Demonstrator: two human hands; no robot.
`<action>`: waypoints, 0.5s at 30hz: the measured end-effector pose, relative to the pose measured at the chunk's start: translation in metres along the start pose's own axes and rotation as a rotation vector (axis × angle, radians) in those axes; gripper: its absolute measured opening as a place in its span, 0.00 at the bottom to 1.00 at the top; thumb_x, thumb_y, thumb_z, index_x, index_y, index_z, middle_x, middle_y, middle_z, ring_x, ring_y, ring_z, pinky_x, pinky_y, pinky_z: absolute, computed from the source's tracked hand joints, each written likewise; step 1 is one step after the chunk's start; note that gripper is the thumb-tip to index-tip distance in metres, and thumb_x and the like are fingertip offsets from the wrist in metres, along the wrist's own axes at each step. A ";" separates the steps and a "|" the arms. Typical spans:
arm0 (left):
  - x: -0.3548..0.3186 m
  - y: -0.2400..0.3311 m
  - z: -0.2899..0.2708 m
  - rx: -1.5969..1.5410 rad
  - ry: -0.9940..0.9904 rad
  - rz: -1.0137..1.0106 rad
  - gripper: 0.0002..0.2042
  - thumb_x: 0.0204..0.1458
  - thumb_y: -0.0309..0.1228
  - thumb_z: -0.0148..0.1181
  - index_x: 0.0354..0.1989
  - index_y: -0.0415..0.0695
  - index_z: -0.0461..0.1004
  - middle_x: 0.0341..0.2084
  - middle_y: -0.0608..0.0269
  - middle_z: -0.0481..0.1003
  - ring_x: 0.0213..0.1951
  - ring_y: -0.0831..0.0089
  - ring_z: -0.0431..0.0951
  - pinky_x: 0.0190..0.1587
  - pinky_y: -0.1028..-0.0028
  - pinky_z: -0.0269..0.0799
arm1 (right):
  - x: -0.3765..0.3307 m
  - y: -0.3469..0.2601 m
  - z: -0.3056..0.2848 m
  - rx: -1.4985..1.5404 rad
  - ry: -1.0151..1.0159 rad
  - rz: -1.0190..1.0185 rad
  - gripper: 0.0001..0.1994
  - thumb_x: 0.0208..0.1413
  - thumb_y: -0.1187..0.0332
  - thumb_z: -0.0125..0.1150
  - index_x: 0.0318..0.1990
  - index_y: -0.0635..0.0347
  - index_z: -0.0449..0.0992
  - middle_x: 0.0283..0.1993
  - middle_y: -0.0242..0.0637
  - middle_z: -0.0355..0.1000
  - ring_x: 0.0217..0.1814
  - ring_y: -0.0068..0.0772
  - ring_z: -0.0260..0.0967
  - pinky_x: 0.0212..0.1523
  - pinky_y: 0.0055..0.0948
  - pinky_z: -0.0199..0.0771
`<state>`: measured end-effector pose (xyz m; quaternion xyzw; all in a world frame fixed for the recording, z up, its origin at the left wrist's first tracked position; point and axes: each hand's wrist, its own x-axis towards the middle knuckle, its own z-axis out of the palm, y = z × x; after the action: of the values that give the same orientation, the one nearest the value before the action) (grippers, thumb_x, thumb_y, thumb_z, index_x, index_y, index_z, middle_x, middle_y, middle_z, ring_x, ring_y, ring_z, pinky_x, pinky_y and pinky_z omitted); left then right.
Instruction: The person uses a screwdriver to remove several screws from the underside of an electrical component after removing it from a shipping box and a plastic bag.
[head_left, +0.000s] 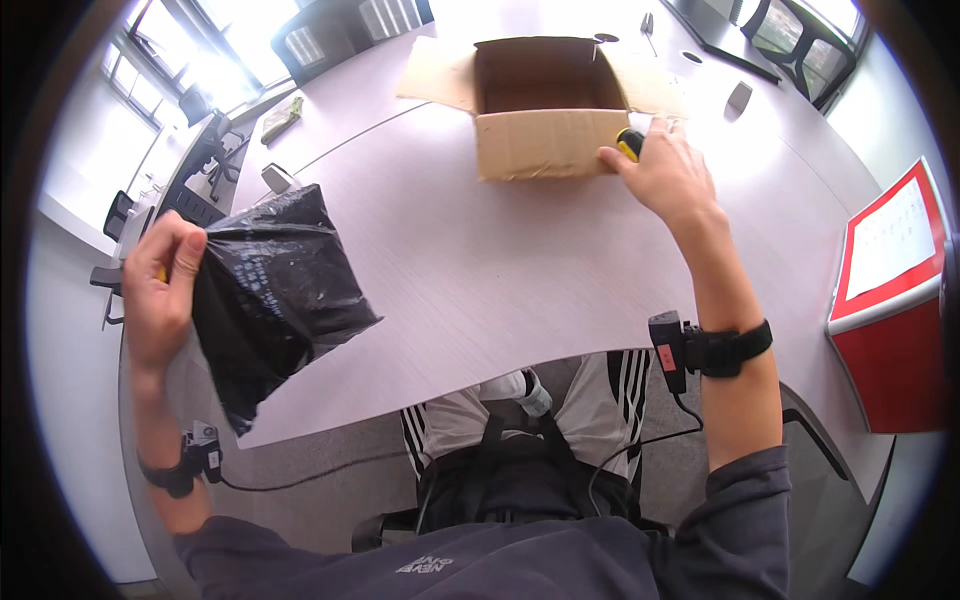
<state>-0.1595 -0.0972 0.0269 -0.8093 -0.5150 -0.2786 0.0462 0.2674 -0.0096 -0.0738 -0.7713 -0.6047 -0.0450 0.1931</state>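
My left hand [160, 290] is closed on the upper left edge of a black plastic mailer bag [285, 275], which hangs crumpled and tilted over the table's left side. A speck of yellow shows between those fingers; what it is, I cannot make out. Farther off, an open cardboard box [545, 147] stands on the table, its side flaps spread out and its inside dark. My right hand [675, 180] is at the box's near right corner, thumb against the front wall. Held in it is a black-and-yellow tool [629, 143], mostly hidden by the fingers.
On the pale table [500, 260] lie a green packet [281, 120] and a small white block [278, 178] at left. Behind the box are pliers [648, 30]; a grey block [740, 97] sits right of it. A red stand [890, 290] occupies the right side. Cables run from both wrist straps.
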 end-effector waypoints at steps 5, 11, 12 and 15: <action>0.006 -0.005 0.025 -0.144 0.013 -0.067 0.13 0.59 0.31 0.55 0.25 0.36 0.69 0.16 0.72 0.60 0.22 0.84 0.57 0.24 0.78 0.52 | -0.044 -0.011 -0.029 0.144 0.297 -0.303 0.32 0.53 0.50 0.64 0.54 0.71 0.68 0.48 0.57 0.72 0.46 0.46 0.75 0.46 0.37 0.76; 0.022 -0.041 0.062 -0.580 0.068 -0.350 0.15 0.59 0.36 0.56 0.31 0.34 0.77 0.20 0.72 0.73 0.24 0.87 0.67 0.28 0.84 0.62 | -0.096 -0.043 -0.034 0.433 -0.210 -0.345 0.23 0.53 0.59 0.66 0.49 0.69 0.71 0.34 0.51 0.75 0.35 0.43 0.76 0.42 0.34 0.75; 0.023 -0.043 0.066 -0.666 0.072 -0.413 0.15 0.60 0.37 0.56 0.31 0.35 0.77 0.20 0.71 0.74 0.23 0.87 0.68 0.26 0.84 0.62 | -0.098 -0.047 -0.035 0.432 -0.213 -0.355 0.23 0.53 0.59 0.66 0.49 0.69 0.71 0.34 0.51 0.75 0.35 0.43 0.76 0.42 0.34 0.75; 0.022 -0.070 0.071 -0.796 0.009 -0.531 0.13 0.60 0.36 0.55 0.35 0.37 0.76 0.26 0.69 0.78 0.26 0.88 0.73 0.32 0.87 0.68 | -0.103 -0.061 -0.036 0.482 -0.288 -0.335 0.23 0.53 0.60 0.66 0.49 0.69 0.71 0.35 0.51 0.75 0.37 0.45 0.77 0.43 0.36 0.75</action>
<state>-0.1837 -0.0212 -0.0360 -0.6032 -0.5570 -0.4600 -0.3381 0.1880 -0.1042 -0.0571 -0.5916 -0.7376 0.1777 0.2725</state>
